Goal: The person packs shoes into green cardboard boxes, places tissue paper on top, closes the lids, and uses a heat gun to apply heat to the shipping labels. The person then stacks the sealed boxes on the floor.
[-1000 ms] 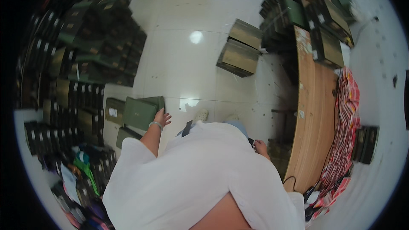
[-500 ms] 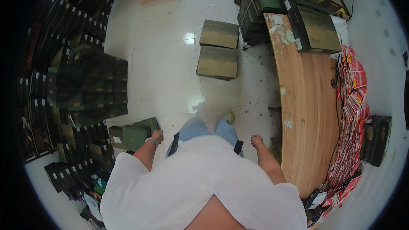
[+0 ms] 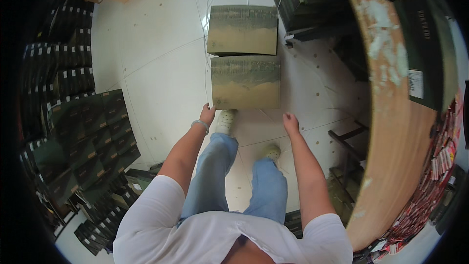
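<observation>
Two dark green and tan cardboard boxes lie on the floor ahead of me, the far box (image 3: 243, 32) close behind the near box (image 3: 246, 85). My left hand (image 3: 207, 113), with a bracelet at the wrist, is stretched out by the near box's lower left corner. Its thumb and fingers are apart and it holds nothing. I cannot tell whether it touches the box. Off the near box's lower right corner, my right hand (image 3: 291, 123) hangs apart from it, fingers loosely curled with nothing visible in them.
Stacks of dark boxes (image 3: 93, 137) stand on the left. A wooden table (image 3: 391, 166) runs along the right, bearing a dark box (image 3: 417, 49) and red printed packets (image 3: 430, 195). More green boxes (image 3: 312, 0) are piled beyond it. White straps (image 3: 207, 24) lie on the floor.
I have stepped forward and the two floor boxes are now much closer. Both arms have reached out ahead toward the near box, and my left hand's fingers have opened.
</observation>
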Available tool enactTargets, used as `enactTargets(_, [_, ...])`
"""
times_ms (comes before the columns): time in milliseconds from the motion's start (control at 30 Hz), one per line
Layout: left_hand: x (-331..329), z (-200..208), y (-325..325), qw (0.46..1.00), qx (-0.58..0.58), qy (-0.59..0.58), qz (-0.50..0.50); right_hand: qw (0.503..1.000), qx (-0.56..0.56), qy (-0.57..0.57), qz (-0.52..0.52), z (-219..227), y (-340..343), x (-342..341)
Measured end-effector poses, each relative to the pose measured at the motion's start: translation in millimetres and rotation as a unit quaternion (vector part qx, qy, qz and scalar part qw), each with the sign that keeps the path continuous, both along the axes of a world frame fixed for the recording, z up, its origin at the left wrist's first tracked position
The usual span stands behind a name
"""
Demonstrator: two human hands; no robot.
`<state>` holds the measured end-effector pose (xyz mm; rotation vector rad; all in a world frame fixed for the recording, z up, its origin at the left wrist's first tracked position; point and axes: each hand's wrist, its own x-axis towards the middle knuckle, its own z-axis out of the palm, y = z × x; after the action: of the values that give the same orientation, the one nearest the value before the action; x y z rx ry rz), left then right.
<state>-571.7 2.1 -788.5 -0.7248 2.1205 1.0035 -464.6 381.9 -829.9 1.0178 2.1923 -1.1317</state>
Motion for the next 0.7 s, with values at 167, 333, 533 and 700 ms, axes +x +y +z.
enactTargets(167, [-30, -45, -10, 0.969, 0.210, -0.069, 0.115, 0.987, -0.102, 0.045, -0.113, -53, -40, -70])
enactTargets(333, [-37, 8, 13, 0.984, 0.133, 0.005, 0.120, 0.988, -0.041, 0.057, -0.138, 26, -55, -62])
enactTargets(533, [2, 209, -44, 0.966, 0.229, 0.067, 0.099, 0.984, 0.022, 0.140, -0.105, 252, -78, 21])
enactTargets(700, [-4, 437, -21, 0.970, 0.243, 0.020, 0.024, 0.933, -0.052, 0.245, -0.259, 459, -84, 85])
